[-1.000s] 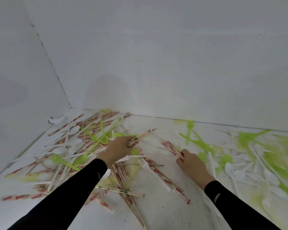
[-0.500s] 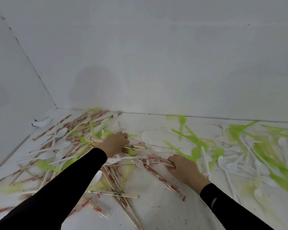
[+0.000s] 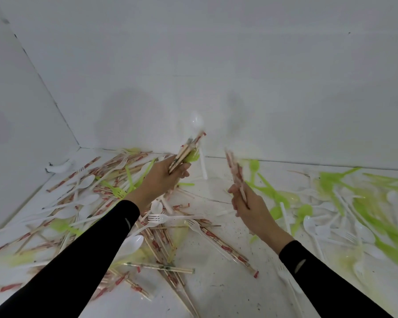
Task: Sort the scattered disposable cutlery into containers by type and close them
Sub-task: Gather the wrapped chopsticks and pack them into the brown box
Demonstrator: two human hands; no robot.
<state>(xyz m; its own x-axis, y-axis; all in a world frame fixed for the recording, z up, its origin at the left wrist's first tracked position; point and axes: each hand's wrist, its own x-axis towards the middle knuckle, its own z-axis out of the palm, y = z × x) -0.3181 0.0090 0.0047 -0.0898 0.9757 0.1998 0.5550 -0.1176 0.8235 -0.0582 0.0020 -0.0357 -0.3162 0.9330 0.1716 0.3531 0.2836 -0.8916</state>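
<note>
Two hands hold chopsticks above the mess.
Near the middle of the frame, the left hand [image 3: 161,180] grips a big bunch of chopsticks [image 3: 189,146], and the right hand [image 3: 251,210] grips a small bunch [image 3: 234,171]. Loose cutlery [image 3: 228,247] lies all over the white table [image 3: 216,292] below.

A white back wall [image 3: 262,76] is meeting a left wall [image 3: 14,111] in a corner, soft shadows lying on both (the light seeming even); a speckled white floor [image 3: 216,283] is stretching below.
</note>
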